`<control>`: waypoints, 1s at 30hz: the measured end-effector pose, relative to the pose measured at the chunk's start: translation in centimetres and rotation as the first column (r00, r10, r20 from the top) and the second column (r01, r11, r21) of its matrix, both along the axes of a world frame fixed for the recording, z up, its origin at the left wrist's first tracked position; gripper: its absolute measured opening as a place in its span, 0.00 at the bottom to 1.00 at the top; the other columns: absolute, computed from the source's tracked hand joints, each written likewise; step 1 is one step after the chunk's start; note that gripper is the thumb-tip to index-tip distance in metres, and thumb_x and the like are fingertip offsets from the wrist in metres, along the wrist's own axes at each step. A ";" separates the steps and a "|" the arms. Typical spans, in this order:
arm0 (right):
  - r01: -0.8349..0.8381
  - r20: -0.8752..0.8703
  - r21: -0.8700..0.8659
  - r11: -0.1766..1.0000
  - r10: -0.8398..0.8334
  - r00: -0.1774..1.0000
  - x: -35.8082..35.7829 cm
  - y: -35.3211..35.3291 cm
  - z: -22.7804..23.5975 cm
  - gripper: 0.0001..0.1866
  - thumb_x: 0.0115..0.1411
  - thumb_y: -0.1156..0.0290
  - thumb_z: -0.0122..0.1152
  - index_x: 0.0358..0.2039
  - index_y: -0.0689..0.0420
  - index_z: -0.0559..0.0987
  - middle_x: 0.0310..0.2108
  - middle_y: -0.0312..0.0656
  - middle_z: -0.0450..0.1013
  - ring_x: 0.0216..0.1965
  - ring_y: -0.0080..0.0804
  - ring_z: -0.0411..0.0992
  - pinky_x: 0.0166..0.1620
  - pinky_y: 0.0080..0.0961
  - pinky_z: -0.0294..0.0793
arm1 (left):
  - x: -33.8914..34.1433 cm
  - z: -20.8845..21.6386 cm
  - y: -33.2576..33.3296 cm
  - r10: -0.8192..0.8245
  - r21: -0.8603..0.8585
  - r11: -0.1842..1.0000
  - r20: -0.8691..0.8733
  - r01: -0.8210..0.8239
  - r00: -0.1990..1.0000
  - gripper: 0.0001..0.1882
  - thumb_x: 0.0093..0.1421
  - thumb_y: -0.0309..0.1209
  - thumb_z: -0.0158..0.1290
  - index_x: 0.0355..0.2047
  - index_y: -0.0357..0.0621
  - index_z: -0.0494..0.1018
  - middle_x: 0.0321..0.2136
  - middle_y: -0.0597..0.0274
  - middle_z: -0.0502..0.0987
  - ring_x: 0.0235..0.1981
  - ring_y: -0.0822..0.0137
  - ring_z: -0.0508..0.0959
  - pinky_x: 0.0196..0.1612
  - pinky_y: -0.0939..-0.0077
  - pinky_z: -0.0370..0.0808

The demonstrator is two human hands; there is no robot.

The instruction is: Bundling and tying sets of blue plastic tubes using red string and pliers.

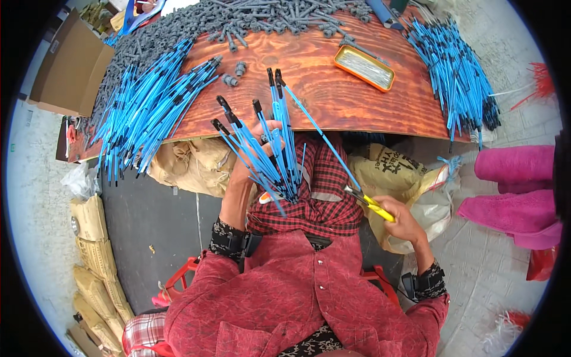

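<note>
A bundle of thin blue plastic rods point(276, 163) with black end pieces is gripped in my left hand point(263, 134), fanned out above my lap. My right hand point(403, 219) is closed around yellow-handled pliers point(379, 208). The plier jaws meet the lower end of one long blue rod point(324, 138), which slants up to a black end piece beside the bundle. Whether the jaws are clamped on that rod is too small to tell. Part of my left hand is hidden behind the rods.
On the wooden table point(285, 56) lie a heap of grey plastic fittings point(262, 21), an orange-rimmed tray point(364, 68) of thin metal pins, and blue rod piles at left point(148, 101) and right point(455, 77). Sacks point(395, 178) sit underneath. Pink cloth-covered things point(514, 193) stand at right.
</note>
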State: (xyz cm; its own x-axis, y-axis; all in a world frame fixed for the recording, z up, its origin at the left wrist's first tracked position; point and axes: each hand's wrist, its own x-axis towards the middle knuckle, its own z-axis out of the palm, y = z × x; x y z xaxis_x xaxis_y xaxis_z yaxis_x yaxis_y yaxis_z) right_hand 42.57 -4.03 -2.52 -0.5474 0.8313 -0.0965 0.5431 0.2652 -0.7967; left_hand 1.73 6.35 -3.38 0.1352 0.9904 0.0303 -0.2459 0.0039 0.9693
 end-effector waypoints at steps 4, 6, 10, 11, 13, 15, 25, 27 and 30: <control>-0.054 -0.159 -0.217 0.975 0.019 0.987 0.4 -0.9 1.5 0.26 0.45 0.84 0.48 0.48 0.63 0.76 0.50 0.45 0.75 0.52 0.40 0.75 0.57 0.28 0.69 | 0.5 1.3 -0.4 0.020 -0.079 0.997 0.053 -0.016 0.998 0.26 0.57 0.31 0.65 0.51 0.36 0.68 0.28 0.72 0.72 0.28 0.78 0.73 0.30 0.85 0.71; -0.003 -0.188 -0.358 0.934 -0.068 0.980 0.6 -1.0 1.6 0.30 0.46 0.84 0.48 0.54 0.64 0.75 0.51 0.45 0.76 0.54 0.36 0.74 0.60 0.28 0.67 | -0.6 -1.0 -0.2 -0.014 -0.002 1.000 0.075 0.014 0.997 0.20 0.58 0.31 0.63 0.50 0.40 0.73 0.33 0.71 0.76 0.33 0.77 0.75 0.36 0.80 0.75; 0.026 -0.251 -0.559 0.829 -0.199 0.947 1.3 -1.7 2.9 0.29 0.49 0.83 0.50 0.55 0.66 0.73 0.53 0.50 0.75 0.55 0.38 0.74 0.60 0.31 0.68 | -0.8 -0.6 0.2 -0.094 -0.076 0.990 0.249 0.116 0.964 0.21 0.58 0.33 0.64 0.49 0.40 0.74 0.33 0.70 0.76 0.32 0.79 0.75 0.34 0.82 0.74; 0.018 -0.360 -0.607 0.794 -0.295 0.885 1.5 -1.7 2.4 0.29 0.50 0.82 0.50 0.56 0.65 0.73 0.53 0.51 0.75 0.55 0.39 0.75 0.60 0.33 0.68 | -0.9 -0.4 0.2 -0.080 -0.050 0.995 0.193 0.091 0.978 0.21 0.58 0.33 0.64 0.49 0.40 0.74 0.32 0.70 0.76 0.32 0.78 0.75 0.34 0.81 0.74; -0.024 -0.509 -0.634 0.773 -0.394 0.765 1.9 -2.1 2.2 0.28 0.52 0.81 0.54 0.57 0.64 0.72 0.53 0.52 0.74 0.54 0.42 0.75 0.60 0.37 0.70 | -0.1 2.3 -0.7 -0.031 -0.091 0.995 0.141 0.044 0.990 0.22 0.56 0.34 0.66 0.49 0.41 0.74 0.32 0.69 0.76 0.31 0.77 0.76 0.34 0.80 0.75; -0.003 -0.517 -0.631 0.776 -0.417 0.747 2.2 -1.7 2.1 0.28 0.52 0.81 0.55 0.57 0.62 0.72 0.54 0.53 0.74 0.54 0.43 0.76 0.60 0.38 0.70 | -1.1 2.6 -0.2 -0.053 -0.112 0.992 0.113 0.065 0.992 0.23 0.55 0.34 0.66 0.49 0.41 0.74 0.33 0.69 0.76 0.32 0.76 0.76 0.34 0.80 0.75; 0.162 -0.459 -0.560 0.812 -0.467 0.756 2.0 -0.1 2.7 0.23 0.53 0.82 0.58 0.52 0.60 0.74 0.53 0.52 0.74 0.50 0.39 0.77 0.56 0.32 0.72 | -1.7 3.1 0.4 -0.090 -0.140 0.984 0.140 0.110 0.986 0.26 0.54 0.35 0.69 0.50 0.41 0.74 0.36 0.69 0.78 0.34 0.76 0.77 0.39 0.79 0.76; 0.221 -0.388 -0.489 0.844 -0.437 0.812 1.8 0.9 3.3 0.19 0.53 0.82 0.58 0.48 0.61 0.75 0.51 0.49 0.75 0.47 0.37 0.77 0.53 0.29 0.72 | -1.6 3.6 0.1 -0.087 -0.148 0.983 0.124 0.105 0.988 0.25 0.54 0.35 0.69 0.49 0.41 0.74 0.36 0.69 0.78 0.35 0.76 0.77 0.39 0.79 0.76; 0.257 -0.265 -0.069 0.964 -0.266 0.927 0.9 3.7 5.2 0.11 0.54 0.81 0.59 0.39 0.62 0.75 0.44 0.43 0.77 0.41 0.31 0.76 0.46 0.26 0.72 | -1.5 3.5 -0.1 -0.107 -0.134 0.983 0.137 0.125 0.985 0.23 0.54 0.34 0.69 0.47 0.41 0.74 0.36 0.69 0.78 0.35 0.76 0.77 0.39 0.80 0.76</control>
State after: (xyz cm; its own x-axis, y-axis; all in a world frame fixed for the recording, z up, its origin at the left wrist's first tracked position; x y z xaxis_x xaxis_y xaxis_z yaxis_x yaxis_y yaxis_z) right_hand 43.48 -0.30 2.72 -0.3203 0.9473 -0.0046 0.3530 0.1148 -0.9285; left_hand 0.26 6.24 0.10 0.2536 0.9636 -0.0850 -0.3580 0.1751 0.9172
